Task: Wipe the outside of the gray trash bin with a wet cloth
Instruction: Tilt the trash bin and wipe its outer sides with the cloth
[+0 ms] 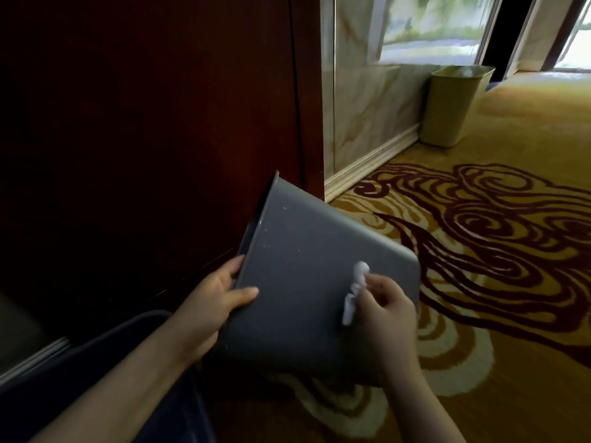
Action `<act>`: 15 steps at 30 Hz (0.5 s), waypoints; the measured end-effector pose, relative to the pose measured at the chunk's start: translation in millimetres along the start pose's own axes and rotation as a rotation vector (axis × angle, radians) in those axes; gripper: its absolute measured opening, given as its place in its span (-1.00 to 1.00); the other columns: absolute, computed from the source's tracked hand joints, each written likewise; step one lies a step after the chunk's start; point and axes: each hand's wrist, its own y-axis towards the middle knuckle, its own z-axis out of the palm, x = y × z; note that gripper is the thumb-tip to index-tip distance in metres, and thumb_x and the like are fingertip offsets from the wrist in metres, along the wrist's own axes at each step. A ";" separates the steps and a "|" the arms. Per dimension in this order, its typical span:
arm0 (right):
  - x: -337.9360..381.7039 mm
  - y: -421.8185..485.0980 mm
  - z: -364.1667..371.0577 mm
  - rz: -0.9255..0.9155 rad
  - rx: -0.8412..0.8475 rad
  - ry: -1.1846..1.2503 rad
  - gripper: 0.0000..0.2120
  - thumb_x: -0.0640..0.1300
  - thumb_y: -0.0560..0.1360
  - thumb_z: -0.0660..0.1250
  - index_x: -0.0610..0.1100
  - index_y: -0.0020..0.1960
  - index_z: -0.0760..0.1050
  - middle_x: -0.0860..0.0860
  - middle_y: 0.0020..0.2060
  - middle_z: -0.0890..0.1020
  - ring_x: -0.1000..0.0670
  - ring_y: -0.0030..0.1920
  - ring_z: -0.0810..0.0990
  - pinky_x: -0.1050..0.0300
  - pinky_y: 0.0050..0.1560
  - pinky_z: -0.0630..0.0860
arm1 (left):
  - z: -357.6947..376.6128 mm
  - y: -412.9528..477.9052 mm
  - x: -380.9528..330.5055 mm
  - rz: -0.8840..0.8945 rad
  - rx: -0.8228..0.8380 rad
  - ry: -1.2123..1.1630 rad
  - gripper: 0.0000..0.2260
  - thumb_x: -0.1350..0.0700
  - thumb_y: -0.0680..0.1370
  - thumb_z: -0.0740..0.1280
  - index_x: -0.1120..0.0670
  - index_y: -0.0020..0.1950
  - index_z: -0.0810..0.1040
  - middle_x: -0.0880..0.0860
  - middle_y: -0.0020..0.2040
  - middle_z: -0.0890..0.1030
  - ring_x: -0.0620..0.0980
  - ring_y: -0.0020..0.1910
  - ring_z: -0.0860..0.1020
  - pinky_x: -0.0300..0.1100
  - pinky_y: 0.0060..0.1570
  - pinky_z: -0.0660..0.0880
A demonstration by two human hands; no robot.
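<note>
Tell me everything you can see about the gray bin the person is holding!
The gray trash bin looks like smooth plastic, wider at its open rim than at its base. It is tipped on its side, opening pointing up-left toward the dark wooden wall, above the patterned carpet. Small pale specks dot its side. The left hand grips its rim, and the right hand presses a small white cloth against its side.

bin: trash bin (307, 282) is tipped over the carpet (511, 314), open end turned to the wood panel (144, 123) on the left
left hand: left hand (208, 311) is clamped on the bin's rim, left side
right hand: right hand (383, 308) is set on the bin's right part, cloth (353, 295) pinched against the wall
far back: second bin (454, 107) is stood on the carpet by the marble wall (367, 123), well apart
</note>
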 end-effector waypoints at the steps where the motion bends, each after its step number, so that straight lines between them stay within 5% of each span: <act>1: 14.8 -2.9 10.3 -0.070 0.021 0.010 -0.88 -0.14 0.51 0.28 0.03 0.01 0.52 0.09 -0.16 0.60 0.19 -0.14 0.58 0.32 -0.20 0.43 | -0.1 -4.8 8.0 -0.009 0.012 -0.035 -0.57 0.38 0.51 0.22 -0.02 0.27 0.39 -0.01 0.03 0.67 -0.11 -0.03 0.64 -0.27 -0.16 0.56; 5: 60.7 5.6 49.0 -0.359 -0.016 -0.052 -0.86 -0.18 0.51 0.27 -0.04 0.06 0.50 0.06 -0.07 0.53 0.17 -0.13 0.52 0.38 -0.23 0.47 | -2.8 -19.6 27.0 -0.017 0.117 -0.079 -0.57 0.28 0.40 0.33 -0.03 0.22 0.45 -0.02 0.05 0.69 -0.04 0.04 0.64 -0.26 -0.13 0.58; 8: 72.0 18.1 67.4 -0.493 -0.073 -0.317 -0.80 -0.23 0.52 0.22 -0.14 0.12 0.49 -0.05 0.00 0.47 0.01 -0.05 0.47 0.19 -0.11 0.48 | -8.3 -24.3 30.9 -0.034 0.148 -0.096 -0.53 0.21 0.35 0.36 -0.04 0.25 0.44 -0.05 0.08 0.68 -0.05 0.07 0.62 -0.26 -0.10 0.57; 15: 28.9 -25.8 74.4 -0.752 0.112 -0.523 -0.61 -0.25 0.50 0.25 -0.21 0.32 0.37 -0.11 0.06 0.42 -0.03 0.01 0.43 0.18 -0.02 0.45 | -13.4 -22.8 28.3 -0.022 0.237 -0.126 -0.59 0.26 0.39 0.33 -0.05 0.20 0.50 0.09 0.10 0.67 0.07 0.08 0.62 -0.18 -0.10 0.59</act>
